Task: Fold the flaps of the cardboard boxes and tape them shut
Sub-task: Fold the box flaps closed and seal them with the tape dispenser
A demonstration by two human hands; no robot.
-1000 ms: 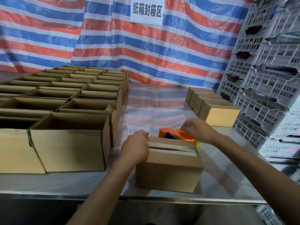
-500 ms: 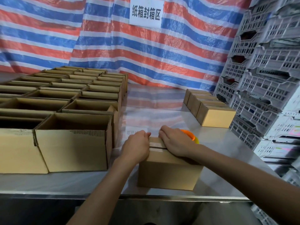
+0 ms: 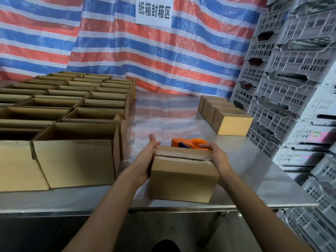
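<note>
A small closed cardboard box (image 3: 181, 179) sits near the front edge of the steel table (image 3: 254, 170), with a strip of clear tape (image 3: 183, 157) along its top seam. My left hand (image 3: 145, 160) presses flat on the box's left side, fingers straight and pointing away from me. On the right side, my right hand (image 3: 218, 155) lies against the box, its fingertips at the far top corner. I cannot tell whether the box is lifted off the table. Just behind the box lies an orange tape dispenser (image 3: 190, 142), untouched.
Several open, unsealed cardboard boxes (image 3: 72, 153) fill the left half of the table in rows. A row of sealed boxes (image 3: 232, 124) stands at the back right. Stacked grey plastic crates (image 3: 291, 88) wall off the right side. A striped tarp (image 3: 163, 60) hangs behind.
My right hand left the dispenser, swept across the box top and moved to its right side. My left hand slid from the top edge to the left side. The box looks closer.
</note>
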